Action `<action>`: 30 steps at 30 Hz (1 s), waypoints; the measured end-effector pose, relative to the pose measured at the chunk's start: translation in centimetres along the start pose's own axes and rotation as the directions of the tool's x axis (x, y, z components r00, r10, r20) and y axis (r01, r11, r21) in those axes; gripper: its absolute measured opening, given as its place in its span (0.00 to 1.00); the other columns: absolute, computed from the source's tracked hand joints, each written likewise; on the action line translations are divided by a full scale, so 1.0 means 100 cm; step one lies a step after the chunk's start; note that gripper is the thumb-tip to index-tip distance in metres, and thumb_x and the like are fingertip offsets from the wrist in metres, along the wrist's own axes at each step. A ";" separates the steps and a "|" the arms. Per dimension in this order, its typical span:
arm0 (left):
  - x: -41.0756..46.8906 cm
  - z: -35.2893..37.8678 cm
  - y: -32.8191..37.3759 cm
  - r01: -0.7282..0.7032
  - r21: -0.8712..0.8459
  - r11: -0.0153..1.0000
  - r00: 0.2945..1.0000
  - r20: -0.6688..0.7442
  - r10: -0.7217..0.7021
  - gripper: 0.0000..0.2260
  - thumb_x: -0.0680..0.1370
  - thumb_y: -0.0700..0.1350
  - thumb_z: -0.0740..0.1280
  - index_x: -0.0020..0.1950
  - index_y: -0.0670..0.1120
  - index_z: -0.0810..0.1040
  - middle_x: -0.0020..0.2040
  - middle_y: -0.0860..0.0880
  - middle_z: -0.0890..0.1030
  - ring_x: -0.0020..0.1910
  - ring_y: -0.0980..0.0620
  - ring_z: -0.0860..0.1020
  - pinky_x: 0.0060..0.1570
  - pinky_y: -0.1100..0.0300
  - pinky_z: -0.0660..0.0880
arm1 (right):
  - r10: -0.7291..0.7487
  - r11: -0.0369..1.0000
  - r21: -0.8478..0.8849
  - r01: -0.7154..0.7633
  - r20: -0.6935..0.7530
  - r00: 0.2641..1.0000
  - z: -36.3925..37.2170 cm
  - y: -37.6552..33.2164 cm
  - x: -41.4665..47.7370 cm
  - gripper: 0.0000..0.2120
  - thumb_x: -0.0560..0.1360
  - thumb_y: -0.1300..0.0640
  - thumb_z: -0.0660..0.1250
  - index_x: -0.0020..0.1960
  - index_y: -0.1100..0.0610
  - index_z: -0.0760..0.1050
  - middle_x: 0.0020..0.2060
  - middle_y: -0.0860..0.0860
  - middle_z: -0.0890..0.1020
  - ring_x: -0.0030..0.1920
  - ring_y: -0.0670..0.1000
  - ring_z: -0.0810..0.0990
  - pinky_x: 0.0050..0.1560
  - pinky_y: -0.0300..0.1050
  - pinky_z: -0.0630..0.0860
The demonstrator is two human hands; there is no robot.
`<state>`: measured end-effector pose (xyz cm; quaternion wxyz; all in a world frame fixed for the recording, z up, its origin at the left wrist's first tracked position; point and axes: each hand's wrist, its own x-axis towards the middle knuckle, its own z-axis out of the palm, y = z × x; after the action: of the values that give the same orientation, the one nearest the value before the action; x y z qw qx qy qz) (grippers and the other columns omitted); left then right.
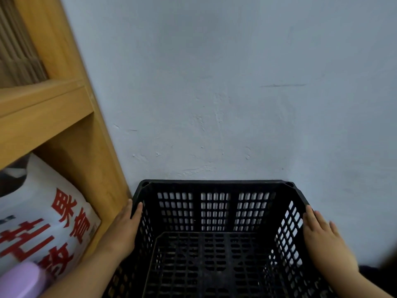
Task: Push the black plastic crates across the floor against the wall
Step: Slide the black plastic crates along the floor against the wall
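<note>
- Head view: the black crate [214, 187] is sitting lower centre, straight ahead between both hands, its far rim seemingly meeting the wall [236, 82].
- The left hand [126, 224] is pinching its left rim; the right hand [322, 235] is pressing flat on its right side.

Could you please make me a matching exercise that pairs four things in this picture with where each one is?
Things:
1. black crate
2. left hand
3. right hand
4. white sack

Places:
A. in the lower compartment of the wooden shelf
B. on the crate's right rim
C. far side by the wall
D. on the crate's left rim, beside the shelf

Pairs: 1-C, 2-D, 3-B, 4-A
</note>
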<state>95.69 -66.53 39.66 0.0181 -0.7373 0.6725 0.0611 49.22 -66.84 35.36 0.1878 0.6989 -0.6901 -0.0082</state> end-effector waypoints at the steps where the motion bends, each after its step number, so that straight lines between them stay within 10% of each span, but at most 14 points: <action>1: 0.001 0.000 0.000 -0.003 0.006 1.000 1.000 0.001 0.003 0.42 0.74 0.33 0.63 0.74 0.46 0.33 0.76 0.42 0.33 0.76 0.46 0.42 0.72 0.59 0.50 | -0.002 1.000 -0.005 0.002 -0.001 1.000 0.001 0.000 0.000 0.34 0.42 0.71 0.77 0.49 0.70 0.79 0.56 0.65 0.79 0.52 0.64 0.81 0.42 0.62 0.78; 6: 0.004 0.003 -0.004 -0.013 0.001 1.000 1.000 0.023 0.013 0.44 0.74 0.32 0.63 0.74 0.47 0.32 0.75 0.42 0.32 0.76 0.46 0.40 0.73 0.59 0.49 | -0.003 0.999 0.042 0.002 0.028 1.000 0.003 0.002 0.000 0.34 0.42 0.71 0.78 0.49 0.70 0.79 0.57 0.65 0.78 0.58 0.63 0.77 0.44 0.63 0.77; 13: 0.006 0.001 -0.003 -0.015 0.081 0.997 0.999 0.036 0.013 0.43 0.73 0.31 0.61 0.73 0.45 0.30 0.75 0.40 0.32 0.75 0.45 0.37 0.73 0.56 0.43 | -0.071 0.996 0.044 0.079 -0.158 0.985 0.013 0.003 0.000 0.24 0.60 0.67 0.63 0.55 0.71 0.76 0.75 0.60 0.46 0.75 0.52 0.36 0.61 0.59 0.54; 18: 0.004 0.000 -0.001 -0.015 0.155 0.988 0.999 0.033 0.010 0.43 0.73 0.32 0.61 0.68 0.43 0.25 0.75 0.40 0.32 0.75 0.45 0.37 0.73 0.53 0.42 | -0.070 0.998 -0.009 0.069 -0.190 0.979 0.014 0.002 0.002 0.25 0.59 0.69 0.63 0.56 0.71 0.75 0.76 0.56 0.40 0.68 0.61 0.61 0.57 0.59 0.58; 24: -0.006 -0.006 0.006 -0.023 0.335 0.942 0.998 0.056 0.004 0.43 0.74 0.42 0.60 0.68 0.45 0.24 0.74 0.43 0.30 0.76 0.45 0.38 0.74 0.51 0.43 | -0.003 0.998 0.069 -0.001 0.058 0.998 0.000 -0.002 0.003 0.39 0.42 0.66 0.78 0.54 0.69 0.78 0.65 0.59 0.71 0.63 0.60 0.68 0.57 0.58 0.63; 28: -0.014 -0.018 0.029 -0.030 0.391 0.920 0.996 0.090 -0.006 0.45 0.73 0.55 0.60 0.67 0.45 0.24 0.74 0.43 0.30 0.75 0.44 0.37 0.73 0.51 0.43 | 0.032 0.990 0.131 -0.055 0.169 0.985 -0.032 0.000 0.003 0.35 0.74 0.56 0.57 0.75 0.60 0.43 0.73 0.51 0.36 0.76 0.54 0.44 0.73 0.57 0.45; 30: -0.015 -0.025 0.052 -0.036 0.388 0.921 0.999 0.047 0.019 0.45 0.73 0.59 0.59 0.68 0.45 0.24 0.71 0.45 0.27 0.75 0.45 0.36 0.73 0.51 0.43 | 0.073 0.971 0.202 -0.130 0.268 0.961 -0.047 0.012 0.007 0.32 0.77 0.52 0.50 0.75 0.56 0.37 0.75 0.51 0.35 0.75 0.52 0.37 0.73 0.55 0.38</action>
<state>90.55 -65.80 42.64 0.1770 -0.7082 0.6810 -0.0577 49.39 -66.36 40.23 0.0188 0.6715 -0.7407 -0.0139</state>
